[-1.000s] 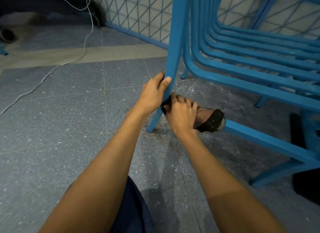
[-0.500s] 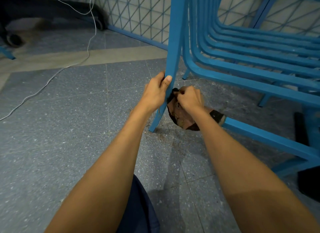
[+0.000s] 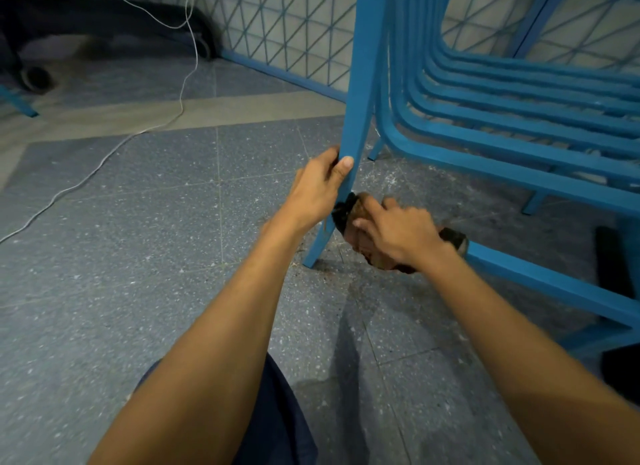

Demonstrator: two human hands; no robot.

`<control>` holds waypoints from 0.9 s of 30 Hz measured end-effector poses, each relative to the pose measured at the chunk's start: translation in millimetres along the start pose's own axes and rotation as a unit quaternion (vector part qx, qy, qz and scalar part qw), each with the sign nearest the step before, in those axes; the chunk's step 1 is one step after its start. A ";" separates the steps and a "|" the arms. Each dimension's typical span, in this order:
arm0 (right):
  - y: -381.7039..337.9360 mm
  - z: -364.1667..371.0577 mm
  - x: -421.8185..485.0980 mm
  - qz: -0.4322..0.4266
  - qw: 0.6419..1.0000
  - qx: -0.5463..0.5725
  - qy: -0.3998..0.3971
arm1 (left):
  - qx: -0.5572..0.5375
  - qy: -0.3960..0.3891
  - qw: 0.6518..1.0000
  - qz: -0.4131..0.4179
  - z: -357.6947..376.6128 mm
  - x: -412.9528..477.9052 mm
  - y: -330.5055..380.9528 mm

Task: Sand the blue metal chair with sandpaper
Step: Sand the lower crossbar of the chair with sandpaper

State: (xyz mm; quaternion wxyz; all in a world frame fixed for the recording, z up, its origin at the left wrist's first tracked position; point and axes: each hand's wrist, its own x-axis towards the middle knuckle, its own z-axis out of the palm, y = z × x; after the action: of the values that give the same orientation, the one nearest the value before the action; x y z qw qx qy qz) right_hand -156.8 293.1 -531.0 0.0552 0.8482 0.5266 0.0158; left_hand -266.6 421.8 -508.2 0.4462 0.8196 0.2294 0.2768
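Note:
The blue metal chair (image 3: 363, 83) stands on the floor, its front leg running down the middle of the head view and its curved slats filling the upper right. My left hand (image 3: 317, 187) grips that leg partway down, thumb across the front. Just below it, my right hand (image 3: 398, 234) holds a brown and black sheet of sandpaper (image 3: 348, 210) against the lower part of the leg. Part of the sandpaper is hidden under my fingers, and its far end shows beyond my wrist.
Reddish sanding dust lies on the grey speckled floor (image 3: 156, 256) around the leg's foot. A white cable (image 3: 104, 159) runs across the floor at left. A blue mesh panel (image 3: 294, 31) stands behind. A low blue crossbar (image 3: 554, 284) runs to the right.
My right hand, with the sandpaper, rose up the leg and then came back down and to the right. My left hand kept its grip on the leg.

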 end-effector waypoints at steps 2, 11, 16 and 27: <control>2.8 -4.2 21.5 -0.004 0.992 0.107 -0.064 | 0.010 0.001 1.000 0.005 0.4 -0.1 -0.2; 33.2 6.3 49.8 0.175 0.833 0.460 -0.253 | 0.011 -0.010 1.000 0.007 -2.8 -0.8 0.2; 16.4 -5.3 -11.0 0.176 0.972 0.155 0.019 | -0.008 -0.012 1.000 0.009 -0.9 -1.7 -2.4; -38.9 28.6 -6.1 0.058 0.987 -0.012 0.151 | -0.008 0.003 1.000 0.007 2.8 -3.1 0.7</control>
State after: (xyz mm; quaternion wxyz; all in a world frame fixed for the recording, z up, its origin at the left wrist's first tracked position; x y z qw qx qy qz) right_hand -191.8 302.6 -563.5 -0.0154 0.8646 0.4782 0.1532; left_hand -267.0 417.9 -509.6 0.4496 0.8169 0.2228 0.2844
